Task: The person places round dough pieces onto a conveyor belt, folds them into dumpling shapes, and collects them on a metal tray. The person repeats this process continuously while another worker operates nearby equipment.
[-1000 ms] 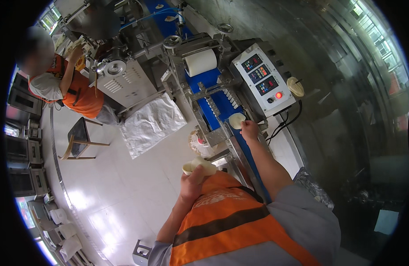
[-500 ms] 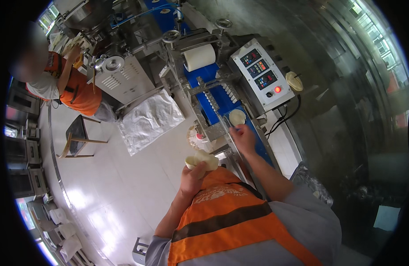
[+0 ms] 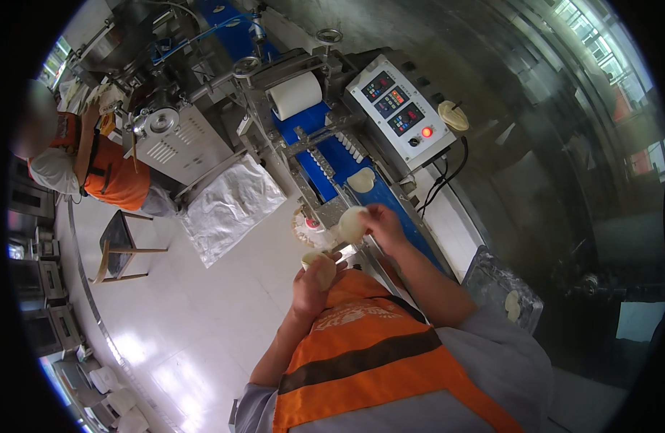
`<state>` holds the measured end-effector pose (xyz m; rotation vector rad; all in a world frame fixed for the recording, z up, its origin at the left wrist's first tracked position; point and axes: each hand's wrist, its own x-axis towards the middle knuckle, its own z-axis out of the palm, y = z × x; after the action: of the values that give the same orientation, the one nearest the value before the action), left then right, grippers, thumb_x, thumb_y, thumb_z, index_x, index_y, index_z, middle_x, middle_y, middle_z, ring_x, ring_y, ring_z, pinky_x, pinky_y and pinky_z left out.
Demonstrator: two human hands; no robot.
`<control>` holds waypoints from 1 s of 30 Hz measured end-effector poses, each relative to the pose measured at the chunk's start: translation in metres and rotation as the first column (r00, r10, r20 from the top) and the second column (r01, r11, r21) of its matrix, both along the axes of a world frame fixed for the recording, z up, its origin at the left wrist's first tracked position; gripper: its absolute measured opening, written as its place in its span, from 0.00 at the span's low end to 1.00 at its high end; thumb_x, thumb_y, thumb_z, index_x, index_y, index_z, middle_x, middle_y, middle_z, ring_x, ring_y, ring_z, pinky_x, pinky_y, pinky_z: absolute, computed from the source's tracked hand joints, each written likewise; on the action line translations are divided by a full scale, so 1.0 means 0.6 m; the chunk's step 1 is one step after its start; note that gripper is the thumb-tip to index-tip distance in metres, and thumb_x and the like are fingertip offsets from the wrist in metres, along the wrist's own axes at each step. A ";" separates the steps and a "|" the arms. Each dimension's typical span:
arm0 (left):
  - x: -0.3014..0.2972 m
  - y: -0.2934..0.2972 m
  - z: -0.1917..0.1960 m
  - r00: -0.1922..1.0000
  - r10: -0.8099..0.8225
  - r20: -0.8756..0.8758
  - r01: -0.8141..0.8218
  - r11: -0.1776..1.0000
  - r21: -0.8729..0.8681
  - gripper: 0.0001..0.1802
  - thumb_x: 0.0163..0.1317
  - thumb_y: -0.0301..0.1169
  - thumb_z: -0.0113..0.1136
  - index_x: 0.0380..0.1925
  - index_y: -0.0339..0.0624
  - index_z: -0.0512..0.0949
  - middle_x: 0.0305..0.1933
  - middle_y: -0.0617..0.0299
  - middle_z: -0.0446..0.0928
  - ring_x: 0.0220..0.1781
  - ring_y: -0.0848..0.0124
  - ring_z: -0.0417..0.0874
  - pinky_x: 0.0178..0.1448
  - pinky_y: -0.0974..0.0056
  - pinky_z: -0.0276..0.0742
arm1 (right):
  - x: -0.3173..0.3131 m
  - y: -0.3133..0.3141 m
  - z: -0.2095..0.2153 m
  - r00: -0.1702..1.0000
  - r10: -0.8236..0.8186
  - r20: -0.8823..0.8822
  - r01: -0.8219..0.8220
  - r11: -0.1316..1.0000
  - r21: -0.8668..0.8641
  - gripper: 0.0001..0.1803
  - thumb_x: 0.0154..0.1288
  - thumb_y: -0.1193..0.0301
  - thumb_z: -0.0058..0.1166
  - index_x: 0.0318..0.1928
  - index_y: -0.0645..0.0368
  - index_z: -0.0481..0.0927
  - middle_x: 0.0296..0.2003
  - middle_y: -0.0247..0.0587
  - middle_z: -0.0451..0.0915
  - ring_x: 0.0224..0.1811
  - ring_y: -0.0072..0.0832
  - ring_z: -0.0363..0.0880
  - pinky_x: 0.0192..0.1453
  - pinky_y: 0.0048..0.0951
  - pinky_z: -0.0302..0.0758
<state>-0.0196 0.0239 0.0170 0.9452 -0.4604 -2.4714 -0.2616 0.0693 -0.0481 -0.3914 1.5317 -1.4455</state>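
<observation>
My left hand (image 3: pixel 312 287) is closed around several thin, pale dough rounds (image 3: pixel 318 270), curled in the palm above the front of my apron. Just right of it, my right hand (image 3: pixel 385 227) pinches a single dough round (image 3: pixel 353 224) by its edge and holds it up in front of the machine's metal frame. Another dough round (image 3: pixel 361 180) lies on the blue conveyor belt (image 3: pixel 387 202), beyond my right hand and below a row of pale rollers or cutters. The fingertips under the left-hand rounds are partly hidden.
A control box (image 3: pixel 394 112) with a lit red button stands right of the belt. A pale roll (image 3: pixel 295 95) spans the belt farther up. Dough pieces lie in a tray (image 3: pixel 484 278) at right. A co-worker in an orange apron (image 3: pixel 119 180) stands at left near a chair (image 3: pixel 123 245).
My right hand has drawn back from the belt toward my left hand, now with a dough round in its fingers. The whole view has shifted slightly.
</observation>
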 end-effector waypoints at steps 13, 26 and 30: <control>0.023 0.013 -0.030 0.984 0.111 0.139 -0.118 0.992 0.045 0.14 0.72 0.30 0.54 0.50 0.31 0.73 0.44 0.52 0.78 0.45 0.61 0.82 0.57 0.54 0.83 | -0.141 -0.015 -0.184 0.728 -0.076 -0.682 0.345 0.900 0.267 0.20 0.58 0.60 0.70 0.45 0.59 0.84 0.37 0.44 0.87 0.39 0.37 0.86 0.44 0.38 0.81; 0.003 0.003 -0.005 0.978 0.088 0.189 -0.087 0.996 -0.017 0.20 0.75 0.39 0.53 0.49 0.28 0.76 0.44 0.51 0.83 0.46 0.64 0.84 0.54 0.63 0.81 | -0.071 -0.025 -0.074 0.449 -0.075 -0.890 0.156 0.988 -0.004 0.18 0.59 0.63 0.71 0.45 0.60 0.84 0.39 0.43 0.86 0.39 0.34 0.85 0.43 0.34 0.80; 0.007 -0.001 -0.023 0.995 0.094 0.011 -0.095 0.995 0.028 0.26 0.77 0.40 0.37 0.60 0.26 0.69 0.61 0.46 0.76 0.63 0.53 0.78 0.70 0.51 0.72 | 0.044 0.016 0.029 0.750 0.079 -0.657 -0.173 0.982 -0.080 0.15 0.62 0.67 0.69 0.45 0.60 0.84 0.33 0.41 0.86 0.30 0.29 0.83 0.35 0.28 0.78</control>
<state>-0.0152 0.0235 0.0034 0.9685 -0.3758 -2.3949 -0.2353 0.0791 -0.0305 -1.1668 1.8997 -1.3752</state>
